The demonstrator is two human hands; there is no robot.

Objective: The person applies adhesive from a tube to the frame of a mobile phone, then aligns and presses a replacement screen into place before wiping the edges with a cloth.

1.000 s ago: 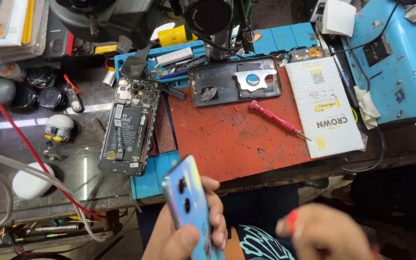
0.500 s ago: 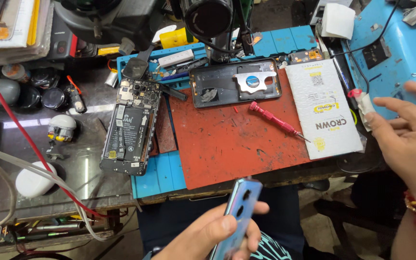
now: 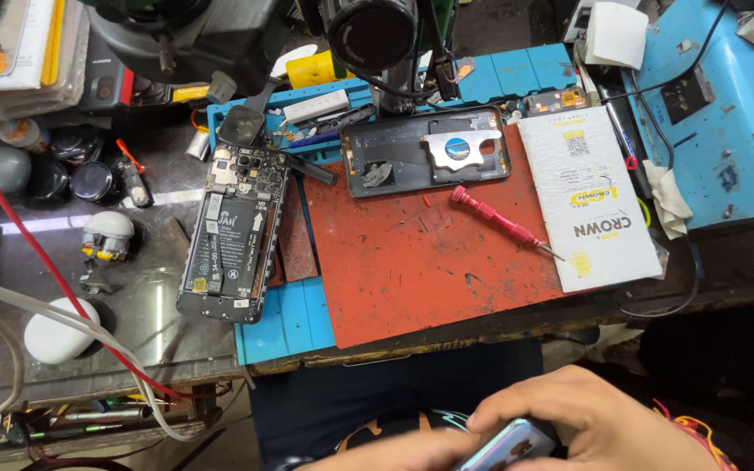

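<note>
Both my hands meet at the bottom edge, below the bench, around a light blue phone [image 3: 510, 445] with a dark camera patch. My left hand [image 3: 394, 455] comes in from the lower left and holds the phone's near end. My right hand [image 3: 586, 417], with a red thread band on its wrist, curls its fingers over the phone's top and right side. Most of the phone is hidden by the fingers and the frame edge.
On the bench lie a red work mat [image 3: 429, 262], a red screwdriver [image 3: 499, 218], a white flat packet [image 3: 591, 209], a dark phone frame [image 3: 429, 157] and an opened phone with its battery showing [image 3: 233, 235]. A microscope lens [image 3: 373, 35] hangs above. A blue box [image 3: 726, 113] stands at the right.
My right hand has come back from the bench's right side and closed over the phone. The phone has dropped lower, toward my lap.
</note>
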